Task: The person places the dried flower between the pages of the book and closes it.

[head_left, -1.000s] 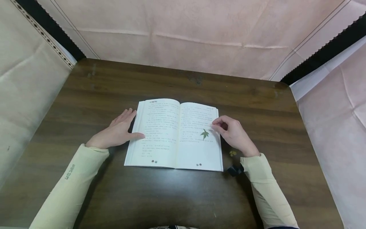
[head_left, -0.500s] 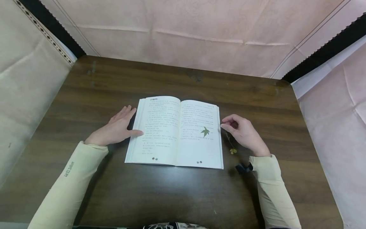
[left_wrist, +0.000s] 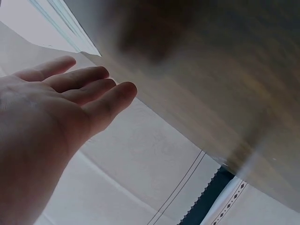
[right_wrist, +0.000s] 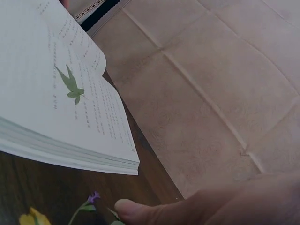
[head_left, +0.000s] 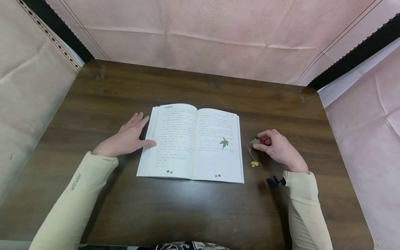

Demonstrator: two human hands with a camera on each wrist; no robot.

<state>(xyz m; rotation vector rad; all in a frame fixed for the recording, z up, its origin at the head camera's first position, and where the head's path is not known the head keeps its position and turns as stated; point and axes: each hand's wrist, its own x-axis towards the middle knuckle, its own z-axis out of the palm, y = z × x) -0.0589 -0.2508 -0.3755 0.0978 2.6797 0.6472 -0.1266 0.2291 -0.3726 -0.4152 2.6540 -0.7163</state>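
An open book (head_left: 175,159) lies on the table, with a green maple-shaped leaf (head_left: 223,142) flat on its right page. My left hand (head_left: 123,140) rests at the book's left edge, fingers spread and thumb on the page. To the right of the book, my right hand (head_left: 281,147) reaches with bent fingers over a small pile. A green leaf (head_left: 255,141) and something red (head_left: 265,140) show between thumb and forefinger; whether they are pinched is hidden. Beside it lies a thin stem with a yellow flower (head_left: 254,163). The right wrist view also shows a small purple flower (right_wrist: 93,197).
The brown wooden table (head_left: 187,211) has pale cloth (head_left: 203,34) hanging behind it and at both sides. A black object (head_left: 275,181) sits at the right wrist by the sleeve. Patterned black-and-white fabric (head_left: 190,246) shows at the near edge.
My right hand has moved right, from the book's right edge to the small plant pieces on the table, uncovering the stem with the yellow flower. My left hand stays at the book.
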